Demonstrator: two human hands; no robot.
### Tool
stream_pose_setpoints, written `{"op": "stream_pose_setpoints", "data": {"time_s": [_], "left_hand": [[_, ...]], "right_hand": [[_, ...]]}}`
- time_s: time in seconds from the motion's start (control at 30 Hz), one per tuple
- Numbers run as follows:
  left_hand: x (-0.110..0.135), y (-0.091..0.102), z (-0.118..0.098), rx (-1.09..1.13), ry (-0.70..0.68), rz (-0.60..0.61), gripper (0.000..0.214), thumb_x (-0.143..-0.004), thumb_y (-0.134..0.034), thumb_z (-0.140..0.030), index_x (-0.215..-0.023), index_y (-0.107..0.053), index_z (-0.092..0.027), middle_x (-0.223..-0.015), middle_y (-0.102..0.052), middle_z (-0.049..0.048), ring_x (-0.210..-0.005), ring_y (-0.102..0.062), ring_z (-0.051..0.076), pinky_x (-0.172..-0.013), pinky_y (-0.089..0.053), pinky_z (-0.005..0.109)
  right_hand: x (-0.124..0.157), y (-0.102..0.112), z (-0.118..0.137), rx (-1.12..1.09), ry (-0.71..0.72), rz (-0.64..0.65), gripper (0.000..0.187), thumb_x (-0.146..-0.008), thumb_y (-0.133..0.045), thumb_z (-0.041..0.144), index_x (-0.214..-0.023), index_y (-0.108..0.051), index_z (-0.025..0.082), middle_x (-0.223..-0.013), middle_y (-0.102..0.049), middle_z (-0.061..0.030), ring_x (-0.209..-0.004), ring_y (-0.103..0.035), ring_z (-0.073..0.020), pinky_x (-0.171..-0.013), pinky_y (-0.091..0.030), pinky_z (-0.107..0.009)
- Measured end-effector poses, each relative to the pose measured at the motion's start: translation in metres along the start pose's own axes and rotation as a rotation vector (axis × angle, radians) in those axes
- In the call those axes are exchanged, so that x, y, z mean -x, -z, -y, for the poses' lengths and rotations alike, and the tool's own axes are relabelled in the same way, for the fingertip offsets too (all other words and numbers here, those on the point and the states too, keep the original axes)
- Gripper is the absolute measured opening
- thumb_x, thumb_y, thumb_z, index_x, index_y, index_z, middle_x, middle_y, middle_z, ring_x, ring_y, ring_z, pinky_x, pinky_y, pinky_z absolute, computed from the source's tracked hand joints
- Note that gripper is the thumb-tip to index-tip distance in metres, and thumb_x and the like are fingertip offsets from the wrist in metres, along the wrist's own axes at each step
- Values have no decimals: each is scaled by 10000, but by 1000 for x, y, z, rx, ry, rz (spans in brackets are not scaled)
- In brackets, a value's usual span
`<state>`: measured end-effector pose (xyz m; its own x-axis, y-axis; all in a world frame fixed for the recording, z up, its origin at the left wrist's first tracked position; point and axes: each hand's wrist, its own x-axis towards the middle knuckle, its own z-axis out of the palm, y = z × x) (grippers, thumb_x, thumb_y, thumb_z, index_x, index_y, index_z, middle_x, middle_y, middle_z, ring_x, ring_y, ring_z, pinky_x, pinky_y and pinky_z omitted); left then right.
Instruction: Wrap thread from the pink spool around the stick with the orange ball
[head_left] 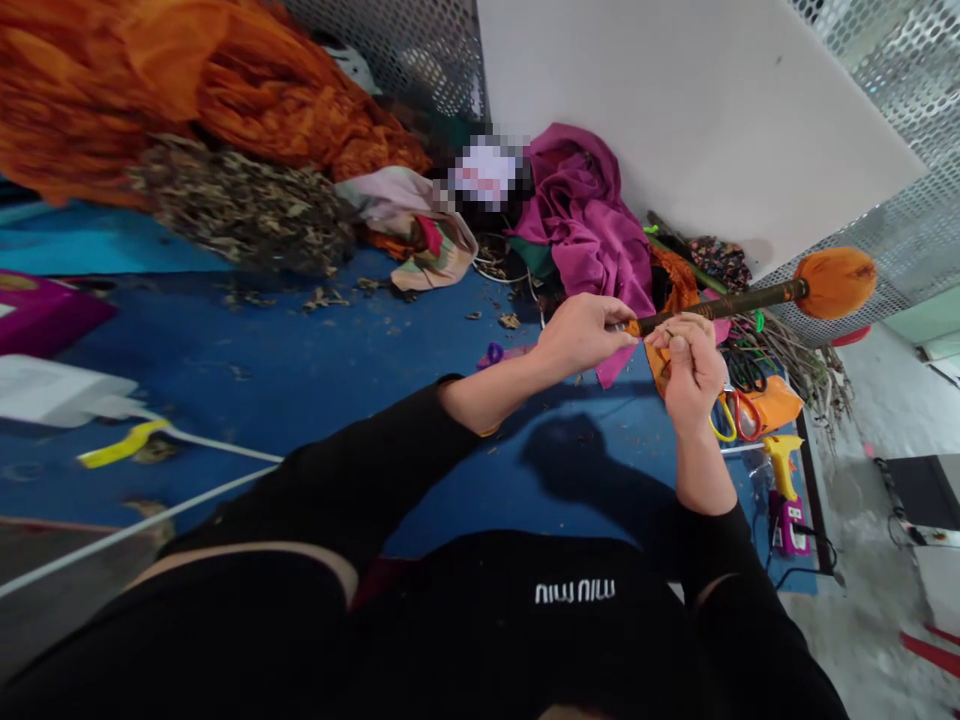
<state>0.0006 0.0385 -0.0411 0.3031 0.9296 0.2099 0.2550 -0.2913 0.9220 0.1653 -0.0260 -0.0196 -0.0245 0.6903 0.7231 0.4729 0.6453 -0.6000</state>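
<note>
My left hand [581, 333] is closed around the near end of a thin brown stick [720, 305]. The stick runs out to the right and ends in a round orange fabric ball [836, 283]. Just below the stick my right hand [691, 368] pinches something small against it with thumb and fingers; what it pinches is too small to name. Both hands are held above a blue mat [315, 370], and black sleeves cover my forearms.
Orange fabric [150, 80] and dried plant matter [240, 205] are heaped at the back left. Magenta cloth [585, 215] lies by the white wall. Scissors [735, 415], a yellow-and-purple glue gun [786, 495] and twigs [802, 365] sit at the right. A white cord [217, 450] crosses the mat.
</note>
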Motion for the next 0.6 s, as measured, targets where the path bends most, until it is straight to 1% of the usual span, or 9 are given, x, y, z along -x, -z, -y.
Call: {"op": "stream_pose_setpoints", "data": {"time_s": [0.03, 0.1, 0.17, 0.23, 0.33, 0.47, 0.53, 0.6], "left_hand": [[0, 0, 0, -21, 10, 11, 330, -770, -801, -222, -1083, -855, -129, -1014, -859, 114, -966, -795, 262, -823, -576, 329], [1, 0, 0, -44, 22, 38, 320, -780, -797, -221, -1084, -855, -141, -1028, -860, 110, -972, -793, 258, -815, -573, 323], [2, -1, 0, -47, 24, 64, 288, -784, -792, -215, -1057, -856, -148, -990, -858, 97, -945, -785, 244, -784, -563, 305], [4, -2, 0, -38, 25, 81, 273, -781, -792, -204, -1040, -858, -152, -958, -855, 87, -927, -777, 232, -764, -552, 289], [6, -2, -2, -31, 50, 94, 287, -768, -791, -183, -1044, -865, -154, -934, -853, 79, -894, -769, 221, -727, -528, 274], [9, -1, -8, -68, 51, 104, 293, -787, -773, -192, -1058, -876, -156, -890, -847, 74, -861, -756, 224, -646, -461, 262], [10, -1, -10, -83, 50, 114, 308, -792, -768, -187, -1078, -877, -157, -906, -850, 74, -870, -758, 232, -652, -462, 268], [11, -2, -11, -103, 57, 129, 335, -795, -766, -173, -1112, -874, -159, -953, -858, 79, -895, -769, 241, -692, -488, 285]], "right_hand": [[-1, 3, -2, 35, 5, 7, 323, -1072, -576, 407, -831, -717, 244, -834, -694, -26, -960, -671, -192, -951, -537, -395], [-2, 7, -7, 38, -39, 18, 302, -1078, -571, 390, -866, -733, 249, -855, -716, -21, -871, -670, -171, -874, -549, -367], [-2, 8, -10, -15, -100, 29, 303, -1084, -565, 403, -886, -732, 246, -852, -719, -13, -804, -669, -149, -796, -552, -333], [-2, 6, -13, -66, -144, 34, 338, -1083, -557, 454, -879, -720, 239, -827, -700, -8, -772, -662, -138, -760, -556, -316], [-3, 3, -15, -102, -180, 49, 401, -1069, -550, 538, -862, -707, 233, -820, -678, -13, -799, -671, -141, -785, -579, -316], [-5, 0, -16, -149, -204, 69, 394, -1057, -569, 555, -884, -718, 235, -846, -694, -10, -811, -686, -134, -818, -596, -314], [-7, 0, -17, -160, -201, 79, 387, -1056, -575, 550, -885, -726, 237, -852, -704, -9, -811, -688, -134, -824, -599, -317], [-9, 0, -19, -166, -184, 89, 375, -1057, -581, 535, -880, -731, 240, -857, -715, -10, -828, -694, -138, -845, -599, -326]]}}
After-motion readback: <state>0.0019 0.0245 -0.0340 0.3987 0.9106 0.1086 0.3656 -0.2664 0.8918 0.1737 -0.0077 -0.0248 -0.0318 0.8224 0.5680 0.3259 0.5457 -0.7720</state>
